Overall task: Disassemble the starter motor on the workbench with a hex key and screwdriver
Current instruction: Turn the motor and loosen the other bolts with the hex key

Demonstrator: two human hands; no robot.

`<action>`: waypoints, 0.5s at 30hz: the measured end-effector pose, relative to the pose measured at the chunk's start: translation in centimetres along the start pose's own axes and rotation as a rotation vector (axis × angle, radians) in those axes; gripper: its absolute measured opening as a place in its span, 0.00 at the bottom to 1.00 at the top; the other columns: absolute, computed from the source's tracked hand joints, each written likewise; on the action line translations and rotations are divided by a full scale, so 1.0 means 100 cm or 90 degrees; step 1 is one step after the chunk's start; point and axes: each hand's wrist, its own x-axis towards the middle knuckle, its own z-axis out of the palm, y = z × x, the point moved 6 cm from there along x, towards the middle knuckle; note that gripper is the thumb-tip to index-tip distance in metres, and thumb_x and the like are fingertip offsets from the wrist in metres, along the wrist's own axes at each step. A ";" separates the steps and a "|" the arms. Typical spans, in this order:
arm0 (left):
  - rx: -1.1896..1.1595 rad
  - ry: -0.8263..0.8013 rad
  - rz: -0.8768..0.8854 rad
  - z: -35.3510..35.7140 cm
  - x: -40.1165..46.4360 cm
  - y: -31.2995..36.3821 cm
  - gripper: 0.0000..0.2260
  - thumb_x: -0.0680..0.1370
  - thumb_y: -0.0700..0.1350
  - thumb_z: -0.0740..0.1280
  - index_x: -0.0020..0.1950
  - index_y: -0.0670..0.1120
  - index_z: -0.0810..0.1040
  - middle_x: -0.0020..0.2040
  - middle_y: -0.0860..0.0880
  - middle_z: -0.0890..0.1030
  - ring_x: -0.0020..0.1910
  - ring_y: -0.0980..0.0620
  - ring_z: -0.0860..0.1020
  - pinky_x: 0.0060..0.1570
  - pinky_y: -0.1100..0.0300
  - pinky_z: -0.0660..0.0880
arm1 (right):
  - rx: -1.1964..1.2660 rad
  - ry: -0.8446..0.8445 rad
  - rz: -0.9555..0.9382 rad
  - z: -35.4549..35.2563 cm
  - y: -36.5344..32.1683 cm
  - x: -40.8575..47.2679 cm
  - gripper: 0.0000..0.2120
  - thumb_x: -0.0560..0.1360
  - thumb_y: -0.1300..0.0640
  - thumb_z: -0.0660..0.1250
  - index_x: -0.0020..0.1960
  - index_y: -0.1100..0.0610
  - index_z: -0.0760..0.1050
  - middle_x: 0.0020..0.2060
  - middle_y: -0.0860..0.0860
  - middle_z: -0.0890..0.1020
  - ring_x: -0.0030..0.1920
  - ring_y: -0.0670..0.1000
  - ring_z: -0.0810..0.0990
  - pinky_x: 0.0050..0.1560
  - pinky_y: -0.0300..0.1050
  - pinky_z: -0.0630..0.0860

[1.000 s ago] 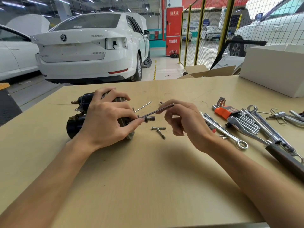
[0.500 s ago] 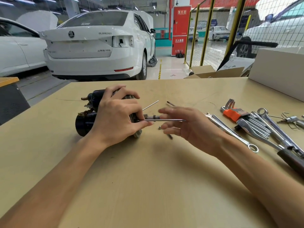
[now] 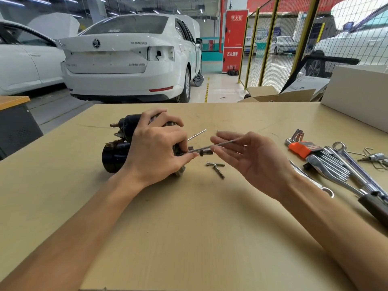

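Starter motor [image 3: 117, 152] lies left of centre on the workbench [image 3: 189, 227], under your left hand [image 3: 155, 152], whose curled fingers grip the housing. It looks heavy, rigid and apt to roll, so hold the body. Your right hand [image 3: 249, 156] is nearly flat, a long through bolt [image 3: 212, 145] resting across its fingers. Two loose bolts [image 3: 216, 168] lie just below; hex keys [image 3: 302, 147] and wrenches [image 3: 346, 162] crowd the right edge.

Dark starter motor [image 3: 117, 152] lies sideways on workbench [image 3: 189, 227], long bolt [image 3: 214, 145] protruding rightward.
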 end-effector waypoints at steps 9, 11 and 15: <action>0.000 -0.013 0.065 0.000 -0.001 0.005 0.15 0.75 0.59 0.68 0.39 0.51 0.86 0.38 0.56 0.84 0.54 0.50 0.79 0.64 0.47 0.65 | 0.035 -0.034 0.002 0.002 0.002 -0.003 0.17 0.72 0.71 0.61 0.60 0.67 0.74 0.55 0.62 0.84 0.50 0.54 0.86 0.49 0.40 0.81; 0.002 -0.006 0.060 0.000 0.000 0.004 0.13 0.73 0.57 0.71 0.38 0.50 0.86 0.38 0.55 0.84 0.53 0.49 0.80 0.64 0.46 0.66 | 0.075 -0.045 0.016 0.003 0.005 -0.006 0.21 0.69 0.68 0.67 0.62 0.68 0.72 0.57 0.62 0.83 0.51 0.53 0.85 0.50 0.39 0.81; 0.003 0.001 0.052 0.000 0.000 0.004 0.12 0.72 0.56 0.73 0.36 0.49 0.86 0.38 0.54 0.84 0.52 0.48 0.81 0.64 0.44 0.67 | 0.104 -0.056 0.013 0.009 0.009 -0.007 0.11 0.71 0.66 0.69 0.52 0.68 0.80 0.56 0.62 0.83 0.50 0.51 0.85 0.49 0.38 0.81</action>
